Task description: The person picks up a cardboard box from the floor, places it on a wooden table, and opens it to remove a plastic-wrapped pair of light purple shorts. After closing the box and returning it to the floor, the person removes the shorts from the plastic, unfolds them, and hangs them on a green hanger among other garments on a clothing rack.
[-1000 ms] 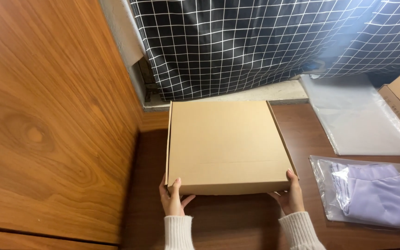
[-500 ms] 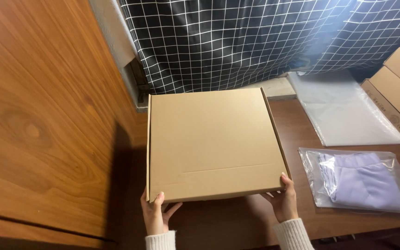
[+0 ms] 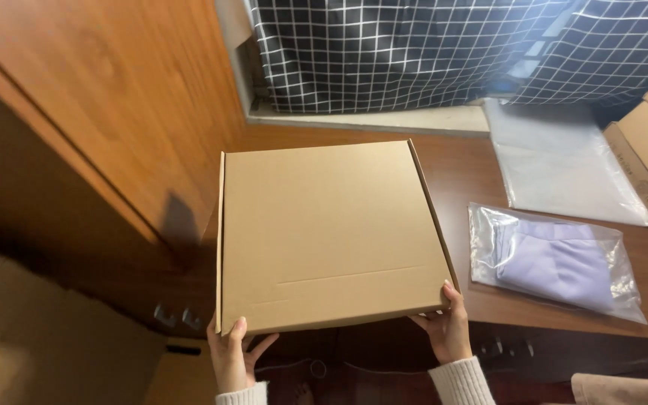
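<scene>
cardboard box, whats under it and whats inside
Both hands, left hand and right hand, grip the closed cardboard box at its near corners. The brown table shows beyond it. Its contents are hidden.

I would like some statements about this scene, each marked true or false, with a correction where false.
1. Both hands hold the flat brown cardboard box at its near corners. True: left hand, right hand.
2. The box lid is open. False: it is closed.
3. A clear plastic bag with lilac fabric lies right of the box. True.
4. The lilac bag rests on top of the box. False: it lies on the brown wooden table.
</scene>
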